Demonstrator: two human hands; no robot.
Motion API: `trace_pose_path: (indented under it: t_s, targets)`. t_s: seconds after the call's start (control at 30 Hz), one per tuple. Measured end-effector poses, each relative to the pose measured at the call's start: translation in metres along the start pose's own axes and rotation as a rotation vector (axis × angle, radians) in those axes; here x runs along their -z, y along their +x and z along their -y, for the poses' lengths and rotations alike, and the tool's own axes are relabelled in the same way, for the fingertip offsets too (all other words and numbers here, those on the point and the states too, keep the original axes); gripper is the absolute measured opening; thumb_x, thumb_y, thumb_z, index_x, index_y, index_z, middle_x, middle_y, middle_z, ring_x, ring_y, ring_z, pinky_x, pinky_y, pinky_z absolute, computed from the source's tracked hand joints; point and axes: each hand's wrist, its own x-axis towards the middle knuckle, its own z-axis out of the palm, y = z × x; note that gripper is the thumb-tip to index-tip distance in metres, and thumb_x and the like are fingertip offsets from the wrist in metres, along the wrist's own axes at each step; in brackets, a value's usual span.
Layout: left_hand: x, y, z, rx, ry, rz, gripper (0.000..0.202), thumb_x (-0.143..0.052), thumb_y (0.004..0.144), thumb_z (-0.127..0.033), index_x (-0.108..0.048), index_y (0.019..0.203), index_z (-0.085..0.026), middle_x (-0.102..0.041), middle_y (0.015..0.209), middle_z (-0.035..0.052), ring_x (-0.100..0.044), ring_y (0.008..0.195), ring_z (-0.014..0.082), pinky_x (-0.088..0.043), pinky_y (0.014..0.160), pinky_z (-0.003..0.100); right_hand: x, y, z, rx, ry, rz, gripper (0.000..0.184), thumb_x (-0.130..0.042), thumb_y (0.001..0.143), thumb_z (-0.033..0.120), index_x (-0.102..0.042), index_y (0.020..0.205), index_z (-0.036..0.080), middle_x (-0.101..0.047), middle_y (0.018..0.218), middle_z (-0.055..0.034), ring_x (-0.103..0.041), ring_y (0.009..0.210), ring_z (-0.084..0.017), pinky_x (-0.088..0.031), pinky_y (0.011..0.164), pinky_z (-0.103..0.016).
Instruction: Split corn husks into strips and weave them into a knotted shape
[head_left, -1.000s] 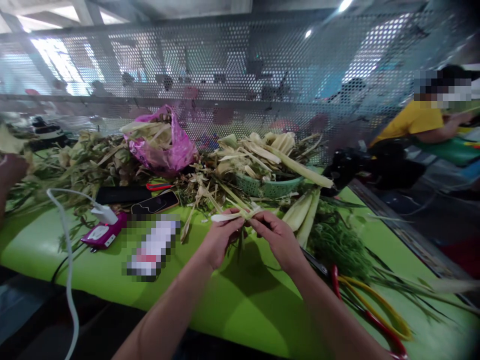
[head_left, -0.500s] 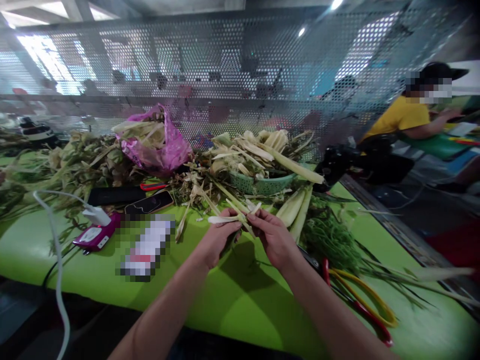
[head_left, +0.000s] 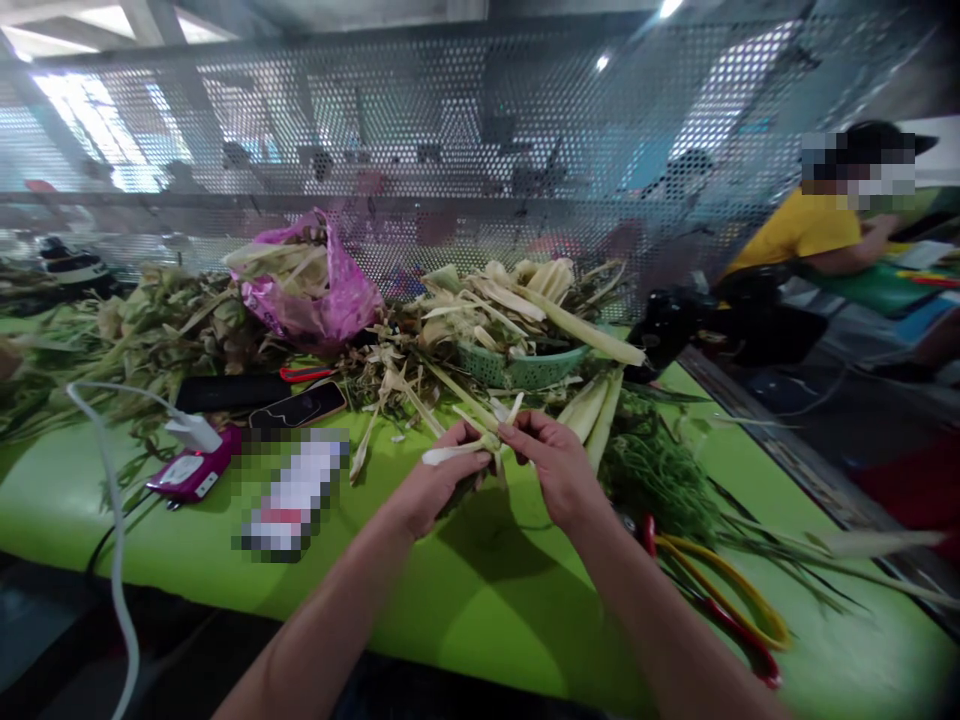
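Note:
Between my hands, over the middle of the green table (head_left: pixel 420 610), is a small flower-like bundle of pale husk strips (head_left: pixel 489 441), spread outward from a knotted centre. My left hand (head_left: pixel 444 478) is closed on its left side, thumb on top near a white strip. My right hand (head_left: pixel 551 462) pinches the right side, thumb and fingers close to the centre. The underside of the bundle and some of my left fingers are hidden. Beyond my right hand lie broad pale green husks (head_left: pixel 600 420). Near my right forearm are pliers or cutters with red and yellow handles (head_left: pixel 727 600).
A green basket (head_left: pixel 517 370) heaped with dry husks and a pink plastic bag (head_left: pixel 322 300) stand behind. Phones (head_left: pixel 298 405), a purple power adapter (head_left: pixel 196 470) and a white cable (head_left: pixel 112 510) lie left. Green feathery stems (head_left: pixel 660 470) lie right. A person in yellow (head_left: pixel 795 235) sits beyond.
The bundle has turned and tilted in my hands, its strips now fanning more openly toward me. My left hand has come slightly right; my right fingers have shifted along the strips.

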Motion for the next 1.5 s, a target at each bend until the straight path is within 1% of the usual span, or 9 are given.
trace_pose_path:
  t_s: [0.2,0.4,0.63,0.83,0.97,1.07,1.17,1.3,1.5]
  targets:
    - [0.006,0.006,0.005,0.041,0.006,-0.041,0.034,-0.075,0.067,-0.036,-0.066,0.092,-0.016,-0.06,0.076,0.0009,-0.048,0.061,0.0065,-0.037,0.06,0.018,0.004,0.0,0.006,-0.049,0.121,0.03,0.037,-0.074,0.067,0.039,-0.064,0.098,0.021,-0.06,0.079,0.0005,-0.044,0.057,-0.009,-0.033,0.053,-0.024]
    - [0.007,0.008,0.009,-0.016,0.1,-0.033,0.033,-0.075,0.067,-0.035,-0.07,0.092,-0.015,-0.062,0.074,0.002,-0.047,0.062,0.0076,-0.035,0.058,0.019,0.002,-0.001,0.005,-0.164,0.123,0.17,0.027,-0.077,0.063,0.036,-0.069,0.081,0.017,-0.063,0.076,-0.0014,-0.043,0.054,-0.008,-0.029,0.048,-0.023]
    - [0.004,0.009,0.007,-0.046,0.137,0.01,0.029,-0.077,0.064,-0.028,-0.069,0.089,-0.015,-0.067,0.083,0.0046,-0.055,0.073,0.0111,-0.04,0.068,0.021,0.001,0.0,0.0,-0.159,0.195,0.098,0.027,-0.081,0.06,0.034,-0.063,0.071,0.017,-0.057,0.059,0.0028,-0.044,0.05,-0.008,-0.032,0.047,-0.023]
    - [0.013,0.015,0.01,-0.086,0.16,0.027,0.03,-0.078,0.059,-0.021,-0.067,0.087,-0.015,-0.068,0.083,0.0051,-0.058,0.078,0.0135,-0.043,0.078,0.026,0.002,0.003,-0.006,-0.163,0.268,0.068,0.03,-0.082,0.057,0.031,-0.058,0.067,0.017,-0.055,0.058,0.0036,-0.047,0.05,-0.008,-0.037,0.048,-0.023]
    - [0.014,0.018,0.015,-0.117,0.272,0.047,0.031,-0.075,0.065,-0.026,-0.064,0.091,-0.014,-0.067,0.083,0.0046,-0.057,0.076,0.0125,-0.043,0.075,0.025,0.002,0.004,-0.005,-0.134,0.297,0.06,0.028,-0.083,0.056,0.029,-0.06,0.067,0.017,-0.056,0.058,0.0041,-0.046,0.05,-0.006,-0.035,0.048,-0.021]
    - [0.012,0.017,0.017,-0.128,0.367,0.064,0.04,-0.07,0.071,-0.031,-0.058,0.106,-0.015,-0.065,0.079,0.0031,-0.056,0.071,0.0121,-0.041,0.069,0.024,0.004,0.005,-0.002,-0.067,0.302,0.01,0.028,-0.083,0.055,0.029,-0.061,0.065,0.016,-0.055,0.057,0.0043,-0.044,0.048,-0.006,-0.033,0.046,-0.02]
    - [0.016,0.011,0.021,-0.154,0.477,0.019,0.043,-0.066,0.074,-0.034,-0.055,0.112,-0.017,-0.064,0.077,0.0028,-0.056,0.07,0.0132,-0.04,0.066,0.024,0.012,0.01,0.001,0.004,0.346,-0.071,0.028,-0.083,0.053,0.029,-0.062,0.064,0.016,-0.056,0.057,0.0045,-0.045,0.048,-0.006,-0.034,0.044,-0.02]
    - [0.033,-0.006,0.027,-0.208,0.714,-0.071,0.024,-0.059,0.078,-0.035,-0.065,0.089,-0.014,-0.058,0.067,0.001,-0.049,0.061,0.0121,-0.036,0.06,0.025,0.026,0.019,0.003,0.074,0.428,-0.162,0.028,-0.083,0.051,0.027,-0.062,0.066,0.017,-0.056,0.056,0.0055,-0.045,0.045,-0.005,-0.034,0.04,-0.019]
    - [0.047,-0.037,0.032,-0.274,0.721,-0.236,0.025,-0.057,0.078,-0.037,-0.07,0.088,-0.017,-0.055,0.059,0.0007,-0.046,0.058,0.0147,-0.034,0.057,0.027,0.029,0.022,0.0,0.112,0.473,-0.145,0.026,-0.082,0.051,0.024,-0.063,0.067,0.017,-0.058,0.057,0.0052,-0.045,0.042,-0.005,-0.035,0.037,-0.018]
